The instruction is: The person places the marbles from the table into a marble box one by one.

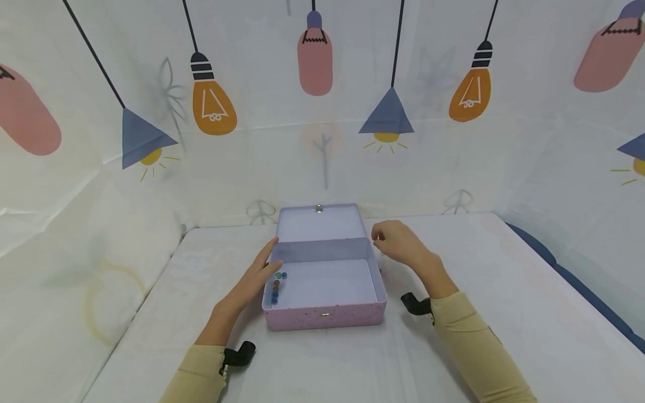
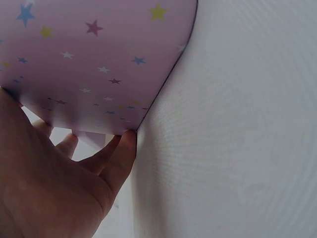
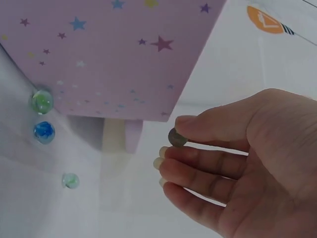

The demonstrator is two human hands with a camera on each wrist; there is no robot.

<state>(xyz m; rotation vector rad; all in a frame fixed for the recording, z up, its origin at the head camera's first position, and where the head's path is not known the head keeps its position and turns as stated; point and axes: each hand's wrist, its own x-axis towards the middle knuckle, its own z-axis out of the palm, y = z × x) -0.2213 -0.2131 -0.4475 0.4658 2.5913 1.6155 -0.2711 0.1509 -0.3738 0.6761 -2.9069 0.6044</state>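
A lidded pink tin box (image 1: 325, 318) with printed stars stands open on the table. Inside, along its left wall, lie several marbles, among them a green marble (image 1: 279, 275), a brown marble (image 1: 276, 284) and a blue marble (image 1: 274, 299). My left hand (image 1: 254, 277) holds the box's left side, its thumb over the rim and its fingers along the outside near the back corner. Beyond the box's right wall, above the table, my right hand (image 1: 400, 243) pinches a dark marble (image 3: 177, 138) between thumb and forefinger; in the head view that marble is hidden.
Outside the box's right wall sit a green marble (image 3: 42, 101), a blue marble (image 3: 44, 132) and a pale green marble (image 3: 71, 180). The raised lid (image 1: 319, 224) leans back behind the box. White table cloth (image 1: 211, 257) surrounds it, with a printed curtain (image 1: 272, 162) behind.
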